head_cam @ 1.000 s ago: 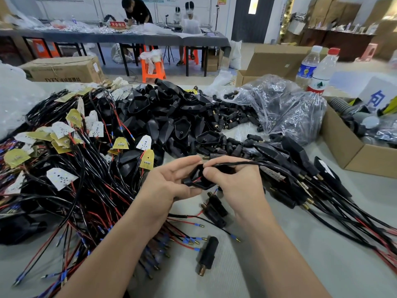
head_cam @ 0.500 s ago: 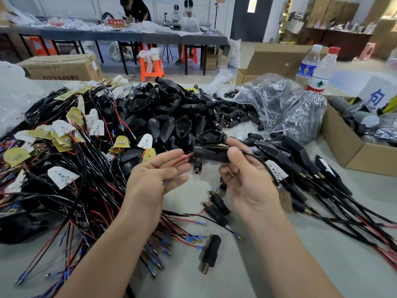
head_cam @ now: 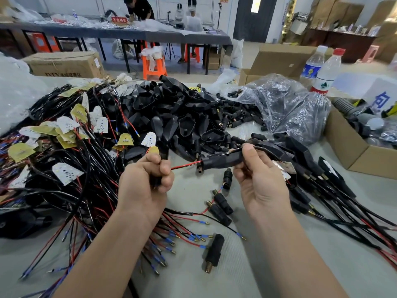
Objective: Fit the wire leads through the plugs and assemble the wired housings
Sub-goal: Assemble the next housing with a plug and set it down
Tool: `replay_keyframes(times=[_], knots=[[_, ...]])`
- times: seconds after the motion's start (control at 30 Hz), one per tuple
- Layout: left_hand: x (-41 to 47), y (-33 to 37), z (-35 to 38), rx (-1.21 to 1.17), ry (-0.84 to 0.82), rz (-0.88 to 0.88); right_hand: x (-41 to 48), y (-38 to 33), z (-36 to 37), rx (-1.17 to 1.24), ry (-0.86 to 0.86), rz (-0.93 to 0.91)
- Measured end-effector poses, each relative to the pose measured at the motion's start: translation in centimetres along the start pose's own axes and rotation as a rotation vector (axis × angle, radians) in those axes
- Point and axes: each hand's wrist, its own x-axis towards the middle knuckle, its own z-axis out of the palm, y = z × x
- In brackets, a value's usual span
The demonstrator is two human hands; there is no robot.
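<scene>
From where I stand, this is well into a long job with plenty to go. Just in front of the heap of empty housings (head_cam: 176, 117), the person holds one black housing (head_cam: 223, 161) up off the table. The right hand (head_cam: 260, 186) pinches its wider end between thumb and fingers. The left hand (head_cam: 148, 183) is closed in a fist round the red and black leads (head_cam: 185, 165), which come out of the housing's narrow end. So I judge the leads are through this housing, but no plug looks to be on them yet.

Right of the heap lies a pile of wired housings (head_cam: 311, 175) with cables trailing toward the person, which I take for finished ones. Left of the heap a big tangle of wires (head_cam: 64, 158) with little boards waits, a lot of it. In front of the heap, past the hands, loose plugs (head_cam: 221, 206) lie on the table among stray lead ends.

The fist hides the lead tips, and the right palm covers the housing's open side, so I cannot tell whether a board sits inside. A small brass-tipped piece under the narrow end is too dark to make out. The tangle runs out of view at the left.
</scene>
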Motion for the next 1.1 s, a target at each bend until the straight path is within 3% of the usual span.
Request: replay_keyframes(times=[0.13,0.2,0.27,0.37,0.43,0.5,0.57,0.8,0.93,1.1], knots=[[-0.4,-0.1,-0.1,-0.027,-0.056,0.004,0.0,0.3,0.1,-0.009,0.019,-0.034],[-0.5,0.0,0.1,0.067,-0.056,0.039,0.1,0.2,0.0,-0.012,0.007,-0.081],[-0.4,0.0,0.2,0.353,-0.017,0.101,0.3,-0.1,-0.1,-0.038,-0.023,-0.126],[-0.2,-1.0,-0.2,0.985,0.124,0.283,0.6,-0.2,-0.3,-0.208,-0.095,-0.211],[-0.5,-1.6,-0.3,1.308,0.223,0.549,0.5,0.3,-0.1,-0.316,-0.164,-0.272],[-0.5,-2.2,-0.4,1.478,0.2,0.774,0.5,0.8,0.1,-0.374,-0.186,-0.308],[-0.4,-2.5,-0.5,1.583,0.14,0.865,0.6,1.0,0.1,-0.402,-0.157,-0.319],[0.2,-2.7,-0.5,1.58,0.151,1.077,1.1,0.8,-0.6,-0.382,-0.034,-0.298],[0.6,-3.3,-0.5,1.69,-0.049,0.917,0.8,0.8,-0.4,-0.368,-0.101,-0.212],[0.7,-3.4,-0.8,1.474,-0.103,0.887,0.4,0.5,-0.5,-0.329,-0.158,-0.14]])
